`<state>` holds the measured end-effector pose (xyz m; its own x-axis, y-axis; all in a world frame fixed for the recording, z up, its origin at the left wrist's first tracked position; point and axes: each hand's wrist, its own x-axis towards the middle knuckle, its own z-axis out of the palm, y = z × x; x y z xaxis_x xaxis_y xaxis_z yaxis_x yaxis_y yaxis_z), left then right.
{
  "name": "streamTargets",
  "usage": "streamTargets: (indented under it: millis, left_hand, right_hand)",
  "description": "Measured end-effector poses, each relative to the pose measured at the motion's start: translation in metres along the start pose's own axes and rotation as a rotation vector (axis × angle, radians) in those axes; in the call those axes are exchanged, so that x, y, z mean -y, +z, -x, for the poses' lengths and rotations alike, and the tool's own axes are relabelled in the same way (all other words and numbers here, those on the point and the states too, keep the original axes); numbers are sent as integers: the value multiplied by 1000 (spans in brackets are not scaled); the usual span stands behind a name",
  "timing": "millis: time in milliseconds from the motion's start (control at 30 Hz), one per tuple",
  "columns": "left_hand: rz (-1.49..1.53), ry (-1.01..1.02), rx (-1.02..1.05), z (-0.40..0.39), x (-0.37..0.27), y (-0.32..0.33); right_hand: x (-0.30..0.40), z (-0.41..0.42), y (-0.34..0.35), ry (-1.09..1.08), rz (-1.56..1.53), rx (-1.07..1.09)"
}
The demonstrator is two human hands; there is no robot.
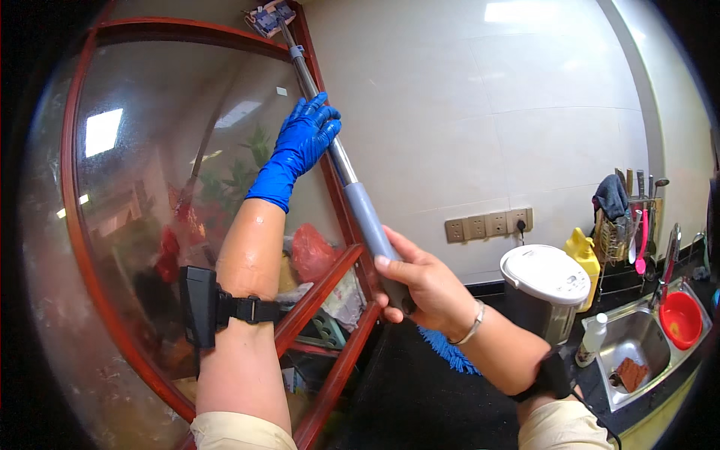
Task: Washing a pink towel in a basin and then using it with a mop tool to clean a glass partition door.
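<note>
My left hand [308, 132], in a blue rubber glove, is closed around the metal pole [341, 160] of a long-handled cleaning tool. Lower down, my bare right hand [422, 281] grips the tool's grey plastic handle [371, 219]. At the pole's far end a patterned cloth or pad [270, 18] lies against the upper corner of a red wooden frame [191, 29]. The frame holds large glass panes [169, 73] with reflections in them. The pole slants along the frame's right upright, beside the tiled wall.
At right on the black counter [427, 399] stand a white electric water dispenser [543, 275], a yellow jug [579, 253] and a spray or pump bottle [592, 340]. Beyond are a steel sink [647, 332] with a red basin [680, 320], and a utensil rack [610, 242]. A blue chenille cloth [447, 351] lies below my right wrist.
</note>
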<state>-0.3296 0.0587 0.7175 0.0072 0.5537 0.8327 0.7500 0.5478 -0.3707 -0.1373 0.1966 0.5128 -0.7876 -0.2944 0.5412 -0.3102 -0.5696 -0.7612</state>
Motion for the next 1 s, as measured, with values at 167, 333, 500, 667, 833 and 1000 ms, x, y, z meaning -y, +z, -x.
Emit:
streamTargets:
  millis: [167,333,500,667,833,1000]
  left_hand:
    - [-211,141,11,-29,-30,6]
    - [-295,192,-207,-69,-60,5]
    - [-188,253,-543,-127,-79,-5]
    - [-167,332,-499,-138,-72,-27]
    - [-381,346,-366,-118,-129,-46]
    - [-223,354,-535,-131,-110,-30]
  right_hand:
    - [45,27,-6,-207,1278,-344]
    - [100,53,11,-331,1845,-459]
    - [141,76,47,-660,2570,-853]
    - [167,85,57,-890,2352,-630]
    - [177,135,51,-706,1802,-735]
    - [188,116,46,-610,1593,-696]
